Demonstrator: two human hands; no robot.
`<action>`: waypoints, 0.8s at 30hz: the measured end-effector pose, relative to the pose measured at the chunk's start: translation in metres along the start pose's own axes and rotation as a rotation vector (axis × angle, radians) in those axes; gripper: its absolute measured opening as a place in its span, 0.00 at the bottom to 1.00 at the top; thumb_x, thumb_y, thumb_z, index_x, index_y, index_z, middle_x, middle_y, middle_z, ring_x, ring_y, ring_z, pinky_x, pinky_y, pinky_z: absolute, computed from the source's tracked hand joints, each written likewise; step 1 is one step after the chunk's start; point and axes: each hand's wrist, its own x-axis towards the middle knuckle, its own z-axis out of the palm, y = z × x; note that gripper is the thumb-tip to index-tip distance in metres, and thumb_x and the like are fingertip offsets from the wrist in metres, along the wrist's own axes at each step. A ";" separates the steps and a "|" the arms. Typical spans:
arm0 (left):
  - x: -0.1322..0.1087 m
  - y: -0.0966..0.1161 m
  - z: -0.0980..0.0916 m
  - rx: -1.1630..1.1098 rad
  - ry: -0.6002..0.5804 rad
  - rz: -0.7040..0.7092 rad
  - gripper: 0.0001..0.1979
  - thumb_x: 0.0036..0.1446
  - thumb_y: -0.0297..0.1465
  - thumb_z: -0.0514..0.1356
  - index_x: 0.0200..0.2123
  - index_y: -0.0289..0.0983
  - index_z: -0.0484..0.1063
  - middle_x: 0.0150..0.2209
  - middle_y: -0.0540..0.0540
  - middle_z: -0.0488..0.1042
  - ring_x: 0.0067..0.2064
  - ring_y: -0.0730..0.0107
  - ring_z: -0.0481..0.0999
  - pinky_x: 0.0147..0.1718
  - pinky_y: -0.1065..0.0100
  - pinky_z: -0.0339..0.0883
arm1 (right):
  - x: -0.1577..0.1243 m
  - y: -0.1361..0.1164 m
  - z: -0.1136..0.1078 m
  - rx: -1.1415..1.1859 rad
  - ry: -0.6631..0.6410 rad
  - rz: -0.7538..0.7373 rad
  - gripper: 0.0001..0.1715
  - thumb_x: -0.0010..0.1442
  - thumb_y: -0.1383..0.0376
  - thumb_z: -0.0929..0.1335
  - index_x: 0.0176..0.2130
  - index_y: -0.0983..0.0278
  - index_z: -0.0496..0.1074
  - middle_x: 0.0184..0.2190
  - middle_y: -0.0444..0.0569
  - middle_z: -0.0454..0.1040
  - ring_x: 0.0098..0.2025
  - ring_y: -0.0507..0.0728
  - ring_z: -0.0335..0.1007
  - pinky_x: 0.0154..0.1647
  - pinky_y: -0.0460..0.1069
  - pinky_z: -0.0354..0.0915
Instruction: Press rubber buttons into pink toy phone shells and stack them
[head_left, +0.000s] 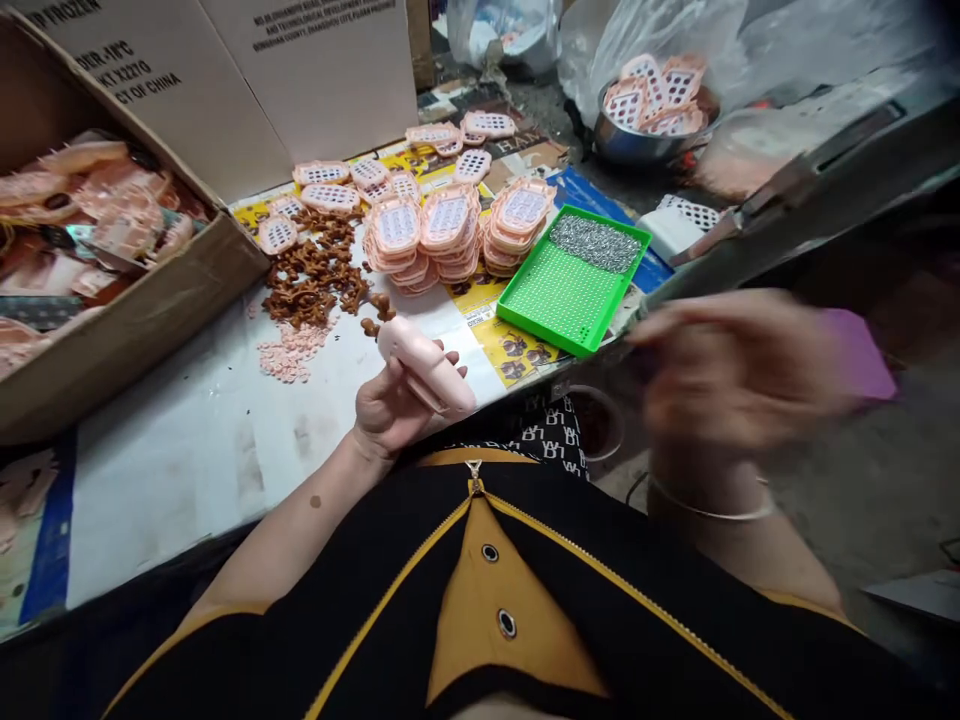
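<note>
My left hand [394, 405] is closed around a pale pink plastic casing [431, 365], held tilted above the table's front edge. Small brown plastic pieces [379, 312] show at the casing's far end; whether they are fixed to it I cannot tell. My right hand [739, 375] is raised off to the right, smeared by motion, so its fingers and anything in them cannot be made out. Between the hands lies a green tray [551, 295], with many small silvery screws [596, 243] gathered at its far end.
Pink panels with dotted faces stand in stacks [450, 225] behind the casing. Beside them are a heap of brown pieces [315, 268] and small pink bits [294, 352]. A cardboard box [217, 255] of pink parts stands left. A metal bowl [645, 145] and a purple object [862, 355] are right.
</note>
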 end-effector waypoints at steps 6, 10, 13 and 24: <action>-0.037 0.005 -0.019 0.184 -0.025 0.099 0.23 0.44 0.38 0.76 0.43 0.38 0.79 0.44 0.45 0.79 0.48 0.59 0.78 0.52 0.61 0.73 | -0.006 -0.016 0.119 0.052 -0.390 -0.308 0.22 0.64 0.55 0.71 0.51 0.68 0.74 0.37 0.52 0.75 0.38 0.55 0.72 0.39 0.51 0.70; -0.056 0.008 -0.031 0.250 0.142 0.227 0.19 0.42 0.34 0.77 0.38 0.38 0.79 0.38 0.49 0.79 0.42 0.64 0.79 0.47 0.64 0.73 | -0.018 -0.018 0.153 0.099 -0.373 -0.299 0.11 0.66 0.63 0.68 0.46 0.66 0.75 0.30 0.47 0.69 0.33 0.53 0.67 0.35 0.49 0.67; -0.064 0.013 -0.044 0.283 0.243 0.289 0.20 0.39 0.34 0.78 0.37 0.36 0.79 0.36 0.48 0.80 0.39 0.64 0.78 0.43 0.64 0.74 | -0.023 -0.017 0.169 0.150 -0.416 -0.267 0.11 0.67 0.62 0.68 0.46 0.65 0.76 0.31 0.47 0.70 0.34 0.53 0.68 0.36 0.49 0.67; -0.106 0.041 -0.086 0.207 0.484 0.508 0.25 0.36 0.40 0.78 0.38 0.37 0.79 0.35 0.48 0.80 0.37 0.68 0.79 0.41 0.68 0.71 | -0.047 -0.009 0.212 0.577 -1.122 0.372 0.36 0.57 0.45 0.72 0.54 0.66 0.70 0.47 0.54 0.74 0.46 0.57 0.71 0.49 0.53 0.68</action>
